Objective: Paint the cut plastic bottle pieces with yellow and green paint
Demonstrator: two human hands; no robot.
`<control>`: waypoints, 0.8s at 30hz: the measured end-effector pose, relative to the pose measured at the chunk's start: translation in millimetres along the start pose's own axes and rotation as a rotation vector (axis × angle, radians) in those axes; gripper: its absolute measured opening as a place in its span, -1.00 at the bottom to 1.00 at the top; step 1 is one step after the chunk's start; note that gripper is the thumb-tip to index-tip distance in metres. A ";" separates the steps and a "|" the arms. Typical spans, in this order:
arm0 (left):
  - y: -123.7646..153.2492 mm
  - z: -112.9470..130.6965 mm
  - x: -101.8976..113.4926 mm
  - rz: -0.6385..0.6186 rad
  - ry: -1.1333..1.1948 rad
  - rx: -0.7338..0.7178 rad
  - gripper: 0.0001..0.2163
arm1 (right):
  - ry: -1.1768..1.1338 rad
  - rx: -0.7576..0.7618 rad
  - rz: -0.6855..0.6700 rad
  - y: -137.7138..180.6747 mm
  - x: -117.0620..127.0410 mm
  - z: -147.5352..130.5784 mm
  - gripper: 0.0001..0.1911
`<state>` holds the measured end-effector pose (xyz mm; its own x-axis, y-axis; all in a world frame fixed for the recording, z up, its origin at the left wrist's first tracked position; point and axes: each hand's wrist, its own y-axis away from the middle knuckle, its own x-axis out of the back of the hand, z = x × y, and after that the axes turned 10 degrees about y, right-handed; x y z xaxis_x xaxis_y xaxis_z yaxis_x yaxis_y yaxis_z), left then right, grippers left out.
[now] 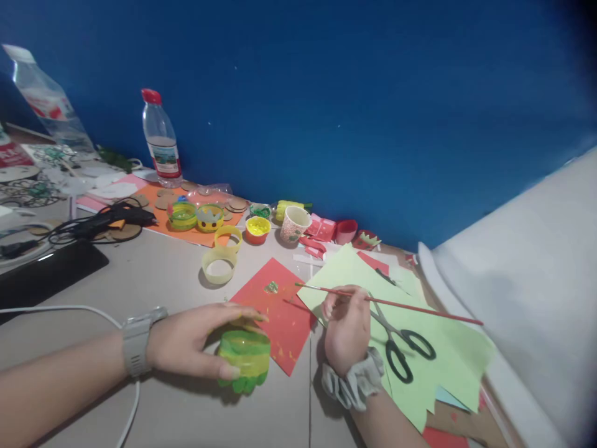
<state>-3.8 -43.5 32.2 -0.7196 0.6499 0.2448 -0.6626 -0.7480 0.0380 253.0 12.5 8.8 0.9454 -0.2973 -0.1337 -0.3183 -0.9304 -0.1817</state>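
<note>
Left hand (200, 342): seen in lower left of frame; fingers curled over the far edge of the green and yellow ring (245, 361), thumb pressed to its near face; gripped
Ring: located at lower centre, scalloped edge turned toward the bottom of the frame; side grip judged to be used so that the band is left exposed
Right hand (347, 330): seen right of centre; paintbrush (420, 308) gripped between thumb and fingers
Brush position: tip pointed left, held above the red sheet (291, 330), with a shadow cast below; raised hold judged to be used so that the tip is held clear of surfaces
Red sheet: marked with yellowish spots; judged to be laid there as table protection
Scissors (390, 330): rested on green paper (457, 367) at right; blade ends hidden by the right hand
Yellow cup (257, 230): stood at centre, judged to be placed within reach
Not verified: left fingertips partly hidden behind the ring; greenish patch on the red sheet not identified; forearms cut off by frame edges
</note>
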 end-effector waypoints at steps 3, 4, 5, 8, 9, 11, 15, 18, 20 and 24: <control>-2.8 4.9 0.6 -0.036 -0.095 -0.050 -0.52 | 0.001 -0.047 -0.023 -3.3 2.7 1.9 -0.58; -4.0 5.4 0.4 -0.044 -0.123 -0.059 -0.53 | 0.002 -0.063 -0.020 -3.8 3.6 2.3 -0.59; -5.2 5.4 0.1 -0.044 -0.149 -0.067 -0.53 | 0.003 -0.080 -0.015 -4.2 4.3 2.6 -0.59; -8.2 3.8 -1.9 -0.023 -0.216 -0.080 -0.63 | -0.033 -0.136 -0.011 -5.3 5.5 3.3 -0.59; -8.6 3.3 -2.7 -0.012 -0.229 -0.073 -0.67 | -0.059 -0.158 -0.014 -5.7 5.4 3.4 -0.59; -8.3 2.6 -4.6 0.022 -0.210 -0.027 -0.66 | -0.120 -0.193 -0.018 -6.5 5.1 3.2 -0.60; -4.0 -1.1 -7.9 0.076 -0.024 0.129 -0.46 | -0.157 -0.185 -0.019 -3.2 5.0 0.2 -0.61; -1.1 -6.6 -8.9 0.101 0.053 0.152 -0.34 | -0.096 -0.123 -0.071 8.9 5.1 -5.5 -0.58; -0.6 -9.5 -8.8 0.103 0.081 0.154 -0.28 | -0.042 -0.083 -0.130 21.4 4.9 -11.1 -0.54; -2.1 -9.9 -7.8 0.104 0.140 0.165 -0.19 | -0.028 -0.015 -0.229 44.4 4.0 -21.0 -0.57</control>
<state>1.1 -45.6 20.6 -0.8117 0.5718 0.1190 -0.5487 -0.8164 0.1799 244.0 -34.5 20.7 0.9904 -0.0724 -0.1178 -0.0947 -0.9760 -0.1959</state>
